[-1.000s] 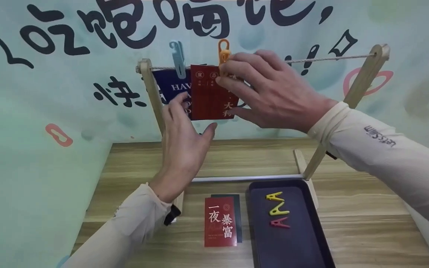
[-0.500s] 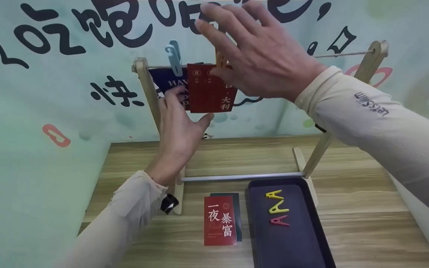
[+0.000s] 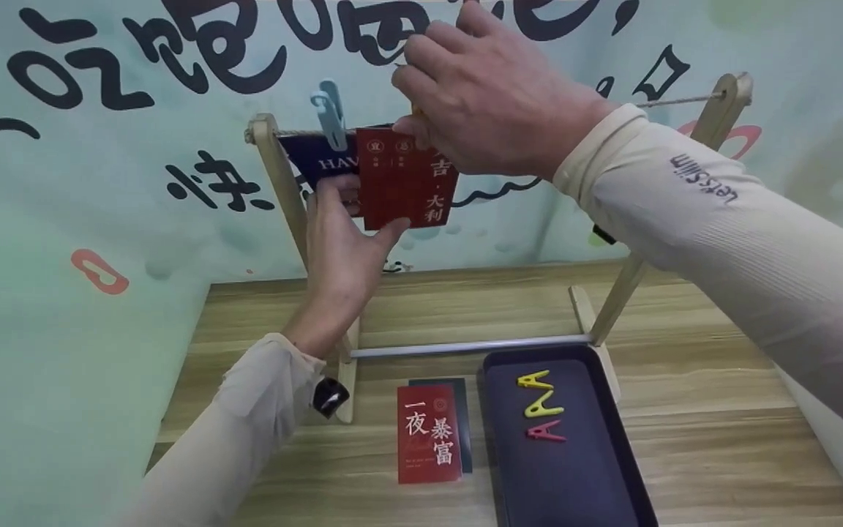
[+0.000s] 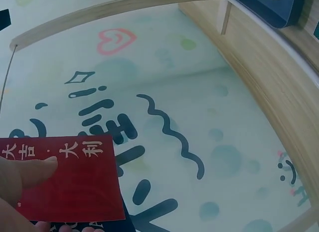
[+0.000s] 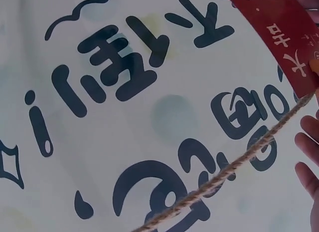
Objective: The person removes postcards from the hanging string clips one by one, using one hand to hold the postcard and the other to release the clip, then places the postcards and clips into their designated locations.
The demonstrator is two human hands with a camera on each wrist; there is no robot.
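A red card (image 3: 399, 176) with white characters hangs at the rope (image 5: 219, 179), overlapping a dark blue card (image 3: 334, 162) behind it. My left hand (image 3: 345, 260) pinches the red card near its lower edge, thumb in front and fingers behind; the left wrist view shows the thumb lying on the card's face (image 4: 75, 192). At the card's top edge my right hand (image 3: 491, 99) grips an orange clothespin (image 5: 314, 66), mostly hidden by the curled fingers in the head view. A light blue clothespin (image 3: 330, 121) clamps the dark blue card on the rope.
The rope runs between two wooden posts (image 3: 721, 110) of a stand with a metal bar (image 3: 465, 346). On the table (image 3: 721, 439) lie another red card (image 3: 429, 454) over a dark green one (image 3: 465, 439), and a dark tray (image 3: 575, 483) holding yellow clothespins (image 3: 543, 404) and a pink-red clothespin (image 3: 546, 432).
My right hand rose off the orange clothespin with fingers spread, then its fingers curled back down around it. My left thumb moved from beside the red card onto its lower edge.
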